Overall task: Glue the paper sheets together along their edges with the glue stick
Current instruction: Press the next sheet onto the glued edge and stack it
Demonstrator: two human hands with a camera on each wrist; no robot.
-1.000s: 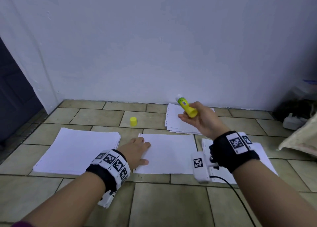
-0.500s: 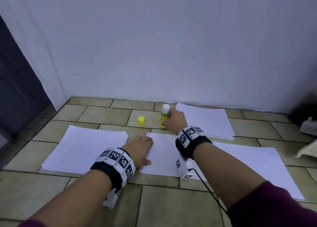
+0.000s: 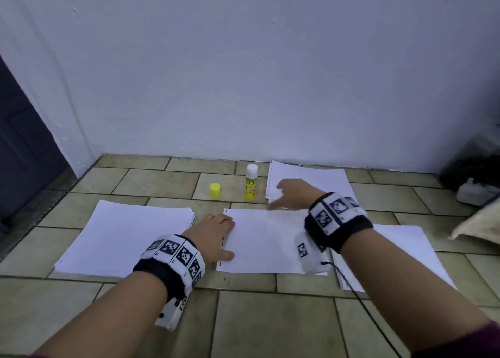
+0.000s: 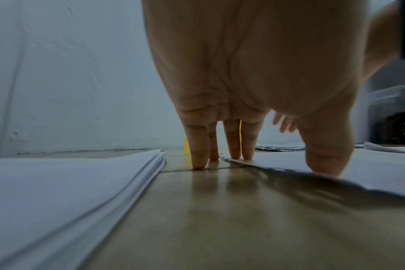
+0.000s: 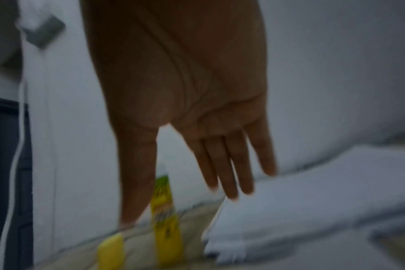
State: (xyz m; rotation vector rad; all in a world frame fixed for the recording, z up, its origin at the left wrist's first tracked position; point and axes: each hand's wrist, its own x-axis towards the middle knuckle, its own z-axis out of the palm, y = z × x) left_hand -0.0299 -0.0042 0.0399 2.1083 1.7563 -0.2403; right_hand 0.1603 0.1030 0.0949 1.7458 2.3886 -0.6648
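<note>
A yellow glue stick (image 3: 251, 183) (image 5: 165, 215) stands upright and uncapped on the tiled floor, its yellow cap (image 3: 215, 190) (image 5: 110, 250) to its left. A single white sheet (image 3: 266, 242) (image 4: 370, 168) lies in front of it. My left hand (image 3: 216, 236) (image 4: 254, 159) rests flat with straight fingers on the sheet's left edge and the floor. My right hand (image 3: 286, 198) (image 5: 210, 190) hovers empty with fingers spread, just right of the glue stick, over the near corner of the far paper stack (image 3: 308, 180).
A thick paper pile (image 3: 127, 236) (image 4: 58, 191) lies at left and more sheets (image 3: 400, 257) at right, partly under my right forearm. A white wall stands close behind. A dark doorway (image 3: 24, 154) is at far left, clutter (image 3: 476, 184) at far right.
My right hand carried the glue stick from the air down to the floor, stood it by the cap, then let go and drew back to the right. The left hand stayed put.
</note>
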